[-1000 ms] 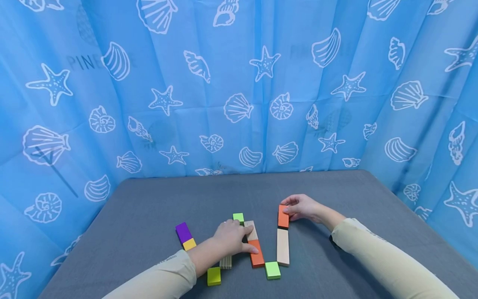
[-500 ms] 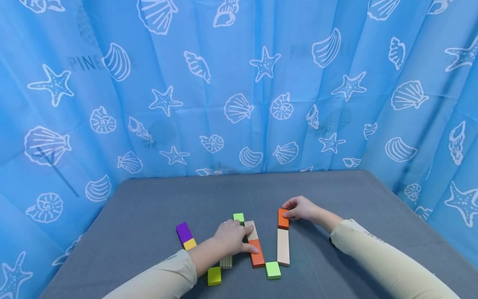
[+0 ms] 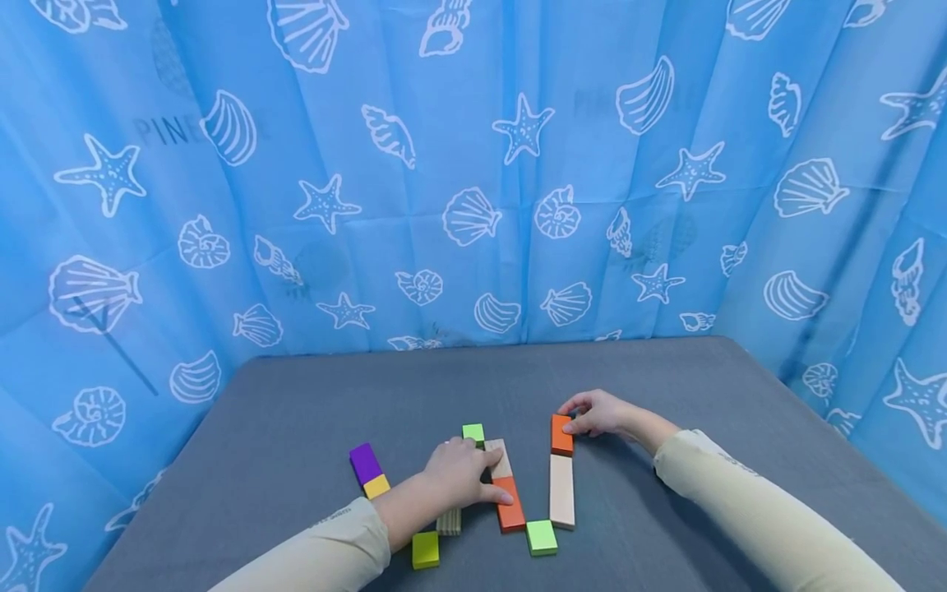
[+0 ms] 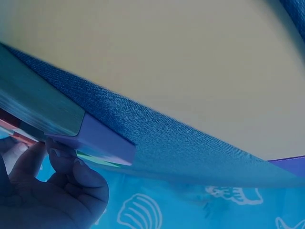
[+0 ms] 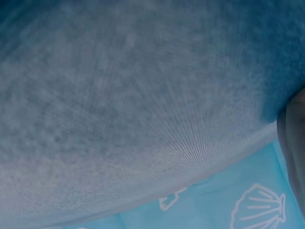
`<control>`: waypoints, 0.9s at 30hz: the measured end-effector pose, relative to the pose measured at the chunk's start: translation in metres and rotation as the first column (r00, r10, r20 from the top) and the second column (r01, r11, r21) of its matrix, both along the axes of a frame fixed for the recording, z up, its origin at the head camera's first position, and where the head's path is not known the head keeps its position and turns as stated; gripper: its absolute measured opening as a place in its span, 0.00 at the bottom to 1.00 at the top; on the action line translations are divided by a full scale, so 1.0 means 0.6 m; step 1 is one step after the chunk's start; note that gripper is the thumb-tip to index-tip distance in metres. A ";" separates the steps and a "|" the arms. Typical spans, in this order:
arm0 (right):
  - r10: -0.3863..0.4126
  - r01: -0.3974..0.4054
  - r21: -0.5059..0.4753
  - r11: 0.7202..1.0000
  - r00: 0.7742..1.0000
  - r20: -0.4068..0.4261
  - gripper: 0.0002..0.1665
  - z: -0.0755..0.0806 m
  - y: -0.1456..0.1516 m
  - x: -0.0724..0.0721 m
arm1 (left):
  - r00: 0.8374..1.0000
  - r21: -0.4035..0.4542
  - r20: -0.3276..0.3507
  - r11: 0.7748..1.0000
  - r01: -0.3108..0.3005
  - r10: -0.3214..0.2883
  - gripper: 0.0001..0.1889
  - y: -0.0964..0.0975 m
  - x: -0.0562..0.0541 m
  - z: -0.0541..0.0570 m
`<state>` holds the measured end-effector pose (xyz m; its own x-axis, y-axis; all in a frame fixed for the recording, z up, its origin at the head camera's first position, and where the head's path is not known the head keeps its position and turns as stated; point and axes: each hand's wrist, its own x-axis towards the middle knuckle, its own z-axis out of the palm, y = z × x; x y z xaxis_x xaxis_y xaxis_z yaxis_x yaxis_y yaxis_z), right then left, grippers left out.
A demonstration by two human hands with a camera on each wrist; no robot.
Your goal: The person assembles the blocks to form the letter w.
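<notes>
My left hand (image 3: 460, 473) lies over the middle of a zigzag of coloured blocks. Its thumb touches an orange block (image 3: 511, 515), and its index finger reaches onto a plain wooden block (image 3: 496, 450). In the left wrist view, the fingers (image 4: 66, 162) bend beside a purple-ended block (image 4: 102, 140), a part the hand covers in the head view. Over on the right, my right hand (image 3: 602, 413) pinches another orange block (image 3: 561, 434) between thumb and fingers. That block lines up with the far end of a long wooden block (image 3: 561, 492).
A light green block (image 3: 542, 538) sits between the two right rows; another green block (image 3: 473, 432) is at the far side. Purple (image 3: 366, 464), yellow (image 3: 376, 485) and olive-yellow (image 3: 425, 549) blocks lie left, near a ridged wooden one (image 3: 449, 521). Behind the grey table (image 3: 651, 370) hangs a shell-print curtain (image 3: 473, 164).
My right hand has drawn the orange block slightly nearer, against the end of the long wooden block; the dark gap between them has narrowed. My left hand has stayed in place.
</notes>
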<state>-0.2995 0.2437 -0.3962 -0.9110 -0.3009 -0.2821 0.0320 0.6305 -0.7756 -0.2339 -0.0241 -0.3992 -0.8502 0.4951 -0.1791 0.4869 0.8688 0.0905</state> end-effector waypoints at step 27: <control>0.035 -0.035 -0.005 0.999 0.999 0.029 0.16 -0.005 0.000 -0.007 | 0.997 0.089 0.079 0.996 -0.005 -0.002 0.39 -0.004 -0.010 0.006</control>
<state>-0.3039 0.2435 -0.3993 -0.8915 -0.3335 -0.3066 0.0325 0.6279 -0.7776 -0.2399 -0.0267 -0.3955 -0.8357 0.5112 -0.2008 0.4741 0.8560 0.2060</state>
